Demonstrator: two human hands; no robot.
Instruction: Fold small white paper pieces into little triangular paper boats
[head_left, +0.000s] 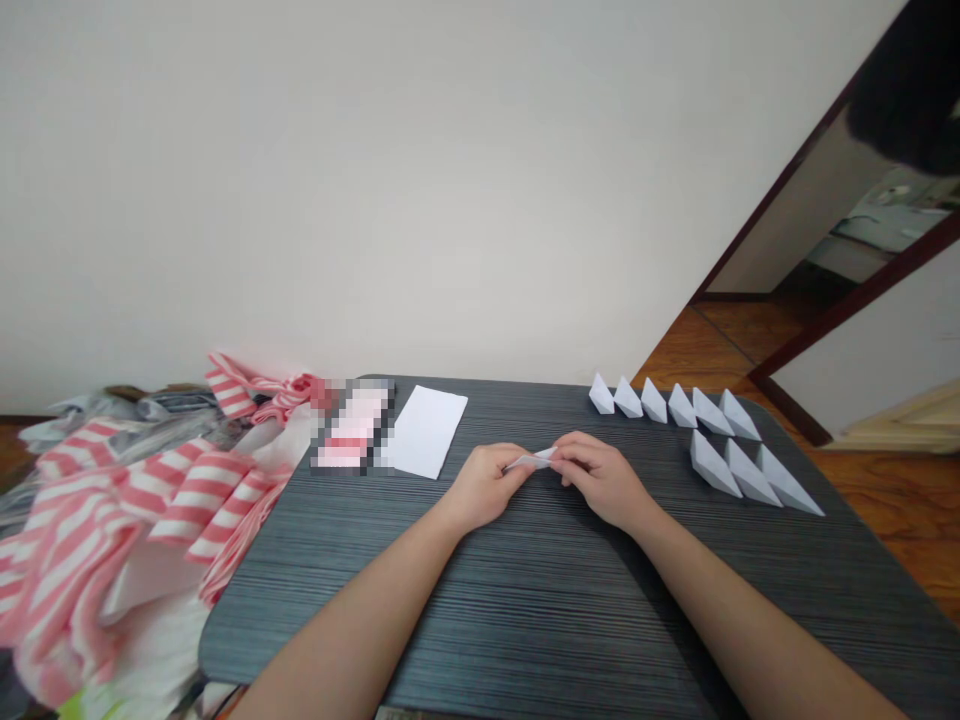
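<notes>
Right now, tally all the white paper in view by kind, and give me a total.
Folded shapes in rows: 9
Folded piece between left hand and right hand: 1
Flat sheet: 1
Total: 11

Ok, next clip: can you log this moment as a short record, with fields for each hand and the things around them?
left hand: pinches one end of a small folded paper
right hand: pinches the other end
things nearby: nine folded paper shapes, six in a back row, three in front
surface: dark grey table
rest: white paper sheet on the table; pink-and-white striped pile to the left
</notes>
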